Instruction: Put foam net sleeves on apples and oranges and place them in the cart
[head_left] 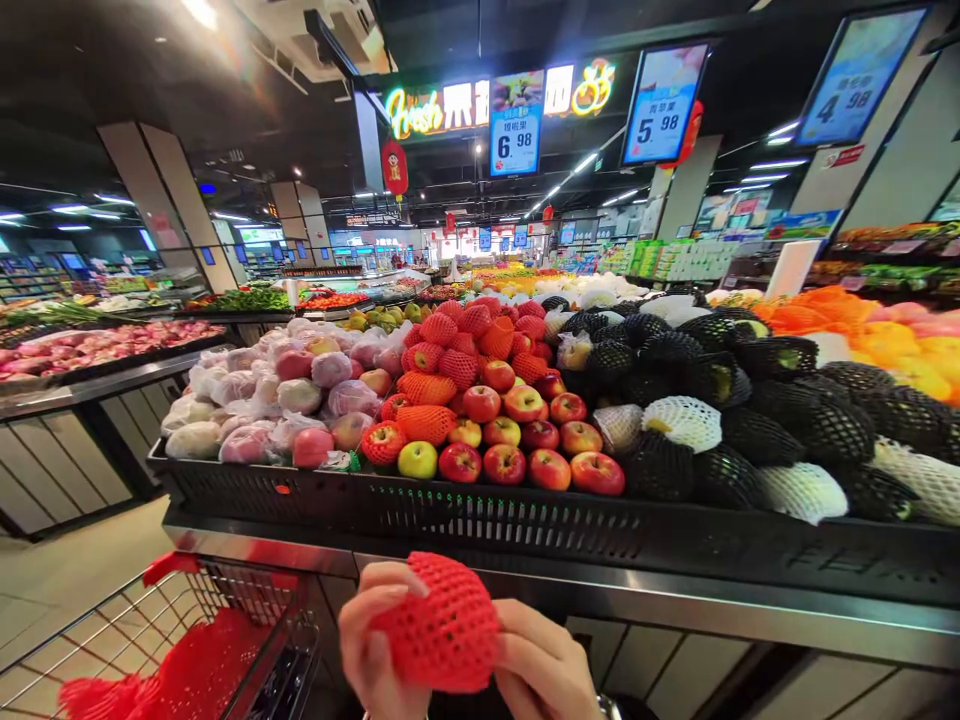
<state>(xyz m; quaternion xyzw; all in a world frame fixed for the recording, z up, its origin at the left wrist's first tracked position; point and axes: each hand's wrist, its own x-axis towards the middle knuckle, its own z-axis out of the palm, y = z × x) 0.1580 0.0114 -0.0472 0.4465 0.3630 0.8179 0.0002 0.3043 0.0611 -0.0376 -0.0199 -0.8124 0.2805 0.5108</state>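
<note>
Low in front of me, both hands are closed on a red foam fruit net [446, 622] with a rounded, bulging shape. What fills it, if anything, is hidden by the mesh. My left hand [382, 635] grips its left side, fingers curled over the top edge. On the other side my right hand [544, 655] pinches the net's right end. Just beyond, bare red apples [502, 463] are stacked at the front of a display, beside a yellow-green apple [417, 460]. Orange foam nets [424, 422] and red-netted fruit [457, 368] lie behind and left of them.
A black crate rim [495, 515] and metal ledge [675, 598] run across in front of me. Bagged fruit [300, 396] sits left, black-netted fruit [780, 420] right. At lower left stands a shopping cart [97, 610] holding red netting [202, 660].
</note>
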